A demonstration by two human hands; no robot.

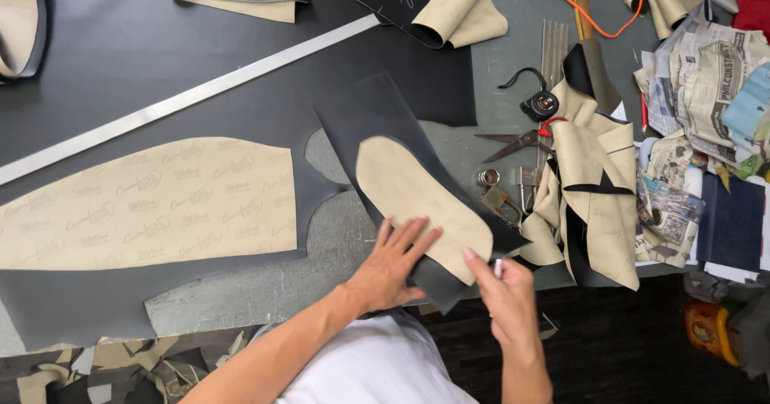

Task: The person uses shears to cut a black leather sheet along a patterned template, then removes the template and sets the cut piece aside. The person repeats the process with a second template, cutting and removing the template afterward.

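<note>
i am seeing the left hand [393, 261] lying flat and open, pressing a tan sole-shaped pattern [421, 199] onto black leather [385, 111]. the right hand [504, 292] is pinching a small white marker [498, 268] at the pattern's edge. i am judging the pattern could be slipping if that pressure eases, skewing the outline.

The desk [513, 67] is grey-green. The big sheet [120, 67] on the left is black, and the panel [144, 204] on it is tan with a faint repeated print. The insole [417, 195] is plain tan on a black piece [385, 115]. The rule [184, 99] is silver. The cord [609, 27] at far right is orange, the scissors [521, 141] dark with a red loop, the newspapers [706, 67] grey-white, the shirt [369, 372] white.
</note>
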